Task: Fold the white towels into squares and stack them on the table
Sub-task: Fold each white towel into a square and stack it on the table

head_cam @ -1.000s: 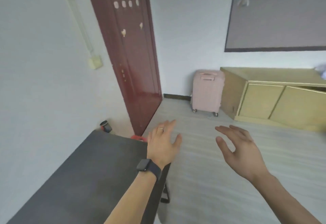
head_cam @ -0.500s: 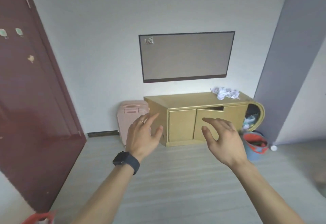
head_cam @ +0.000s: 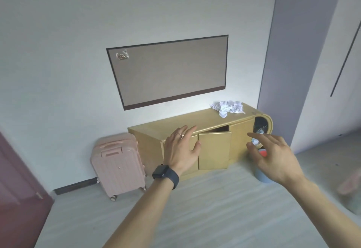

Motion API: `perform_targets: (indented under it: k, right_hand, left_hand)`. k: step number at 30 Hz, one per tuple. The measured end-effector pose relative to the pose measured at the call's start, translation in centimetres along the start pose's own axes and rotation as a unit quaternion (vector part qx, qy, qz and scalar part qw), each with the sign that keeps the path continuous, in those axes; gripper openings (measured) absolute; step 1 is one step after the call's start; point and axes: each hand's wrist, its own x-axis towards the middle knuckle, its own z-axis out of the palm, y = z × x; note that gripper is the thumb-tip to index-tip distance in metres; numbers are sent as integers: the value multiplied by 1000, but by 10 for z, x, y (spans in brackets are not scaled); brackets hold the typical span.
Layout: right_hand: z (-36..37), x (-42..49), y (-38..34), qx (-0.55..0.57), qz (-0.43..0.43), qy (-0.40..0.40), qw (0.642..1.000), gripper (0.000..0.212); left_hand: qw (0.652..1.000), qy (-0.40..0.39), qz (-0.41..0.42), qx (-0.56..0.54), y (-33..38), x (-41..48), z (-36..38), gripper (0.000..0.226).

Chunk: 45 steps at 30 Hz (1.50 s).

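Crumpled white towels (head_cam: pixel 227 108) heaped at the cabinet (head_cam: pixel 195 120) top's right end, our left hand (head_cam: pixel 182 149) and right hand (head_cam: pixel 273 156) spread, holding nothing

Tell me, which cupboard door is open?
The middle door of the yellow cabinet: it stands ajar with a dark gap above; the right door sits flush.

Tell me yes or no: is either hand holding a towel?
No: the left hand and right hand are empty, and the towels lie crumpled on the cabinet.
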Motion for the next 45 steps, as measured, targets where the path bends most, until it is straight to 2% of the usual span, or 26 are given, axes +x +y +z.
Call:
perform_targets:
  k: [8, 22, 28, 38, 45]
  right_hand:
    - [87, 127, 96, 11, 33, -25, 999, 36]
    - [241, 335, 237, 41, 74, -129, 988, 39]
    - [327, 413, 296, 19, 78, -175, 981, 38]
    - [434, 525, 385, -13, 174, -274, 946, 39]
    - [531, 604, 468, -27, 170, -377, 910, 42]
  left_hand:
    - [1000, -27, -2, 12, -28, 145, 112, 51]
    - [990, -87, -110, -14, -88, 345, 310, 48]
    - [977, -143, -151, -37, -131, 426, 411, 51]
    - [950, -267, -161, -10, -187, 570, 530, 52]
    - [934, -306, -182, 37, -232, 659, 618, 53]
